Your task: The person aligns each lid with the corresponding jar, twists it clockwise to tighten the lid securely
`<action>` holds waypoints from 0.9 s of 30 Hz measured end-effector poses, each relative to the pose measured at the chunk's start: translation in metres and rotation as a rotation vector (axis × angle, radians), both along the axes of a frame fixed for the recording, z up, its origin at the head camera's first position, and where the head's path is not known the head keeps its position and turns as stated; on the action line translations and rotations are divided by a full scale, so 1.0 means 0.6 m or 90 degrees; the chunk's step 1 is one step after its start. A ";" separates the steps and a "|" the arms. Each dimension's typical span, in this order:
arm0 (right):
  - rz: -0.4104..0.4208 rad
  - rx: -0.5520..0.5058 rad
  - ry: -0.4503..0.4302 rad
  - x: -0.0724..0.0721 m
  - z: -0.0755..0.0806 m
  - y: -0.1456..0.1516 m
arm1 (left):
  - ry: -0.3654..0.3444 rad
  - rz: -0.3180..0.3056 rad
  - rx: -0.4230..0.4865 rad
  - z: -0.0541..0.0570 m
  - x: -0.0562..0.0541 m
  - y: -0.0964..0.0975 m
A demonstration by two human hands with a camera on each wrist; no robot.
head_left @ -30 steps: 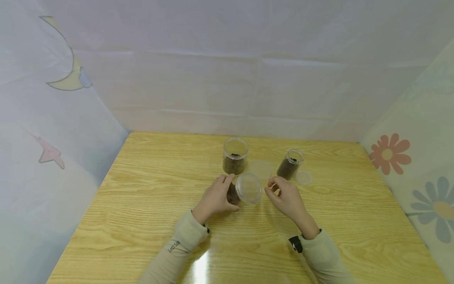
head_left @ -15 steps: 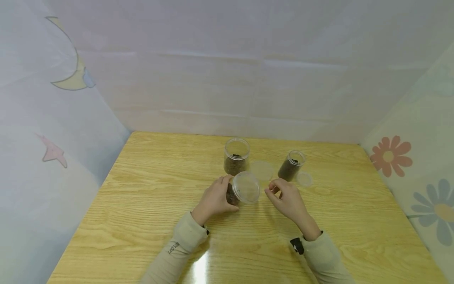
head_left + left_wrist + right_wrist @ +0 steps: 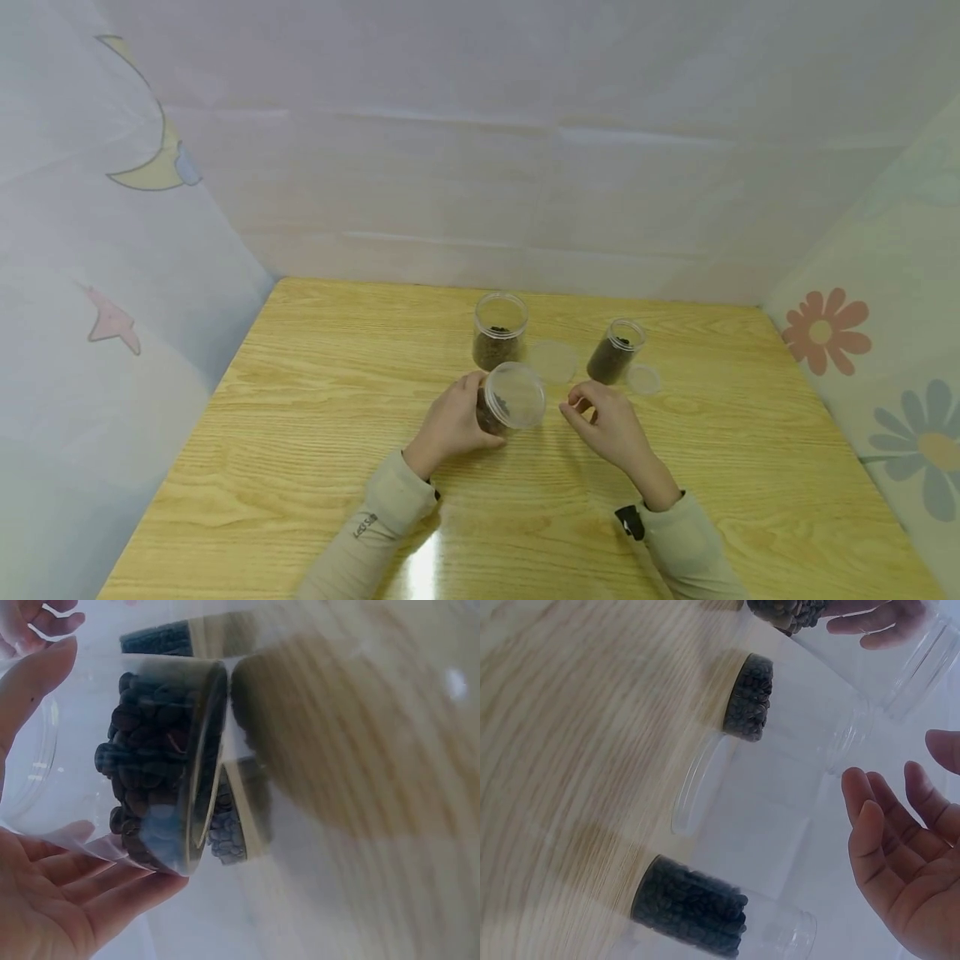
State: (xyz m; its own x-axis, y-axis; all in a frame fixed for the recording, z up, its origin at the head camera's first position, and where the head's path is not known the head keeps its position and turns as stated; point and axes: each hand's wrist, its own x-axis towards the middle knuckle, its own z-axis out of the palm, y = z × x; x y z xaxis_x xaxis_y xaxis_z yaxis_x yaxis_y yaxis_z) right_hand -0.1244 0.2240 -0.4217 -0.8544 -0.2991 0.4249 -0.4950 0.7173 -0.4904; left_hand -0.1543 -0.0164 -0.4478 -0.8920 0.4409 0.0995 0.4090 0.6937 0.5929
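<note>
My left hand point(image 3: 450, 418) grips a clear jar point(image 3: 519, 397) from its left side, fingers and thumb around the wall. Dark brown beans, like coffee beans point(image 3: 154, 769), fill its lower part in the left wrist view. The jar leans slightly to the right, its base close over the table. To its right, my right hand point(image 3: 613, 427) hovers with loosely curled fingers and nothing between them, apart from the jar. Behind stands a second wide clear jar point(image 3: 497, 346), partly filled with beans. A narrower jar point(image 3: 611, 358), fuller of dark beans, stands beyond the right hand.
A large clear lid point(image 3: 553, 362) lies on the wooden table point(image 3: 315, 392) between the two standing jars. Close to the narrow jar is a smaller lid point(image 3: 643, 379). Pale printed cloth point(image 3: 420, 183) surrounds the table's back and sides.
The jar in my left hand has tipped back towards upright, its mouth shifting a little to the left. My right hand has stayed almost still.
</note>
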 end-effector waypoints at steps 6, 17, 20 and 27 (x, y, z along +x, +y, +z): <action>0.000 -0.001 -0.006 0.001 -0.001 0.002 | 0.001 0.024 0.028 -0.004 0.003 -0.001; 0.006 -0.008 -0.022 0.001 -0.005 0.002 | 0.031 0.065 0.105 -0.003 0.005 -0.005; 0.007 -0.009 -0.022 0.001 -0.006 0.001 | 0.038 0.079 0.119 -0.005 0.004 -0.008; 0.011 -0.007 -0.008 0.002 -0.006 0.001 | 0.039 0.104 0.165 -0.003 0.002 -0.017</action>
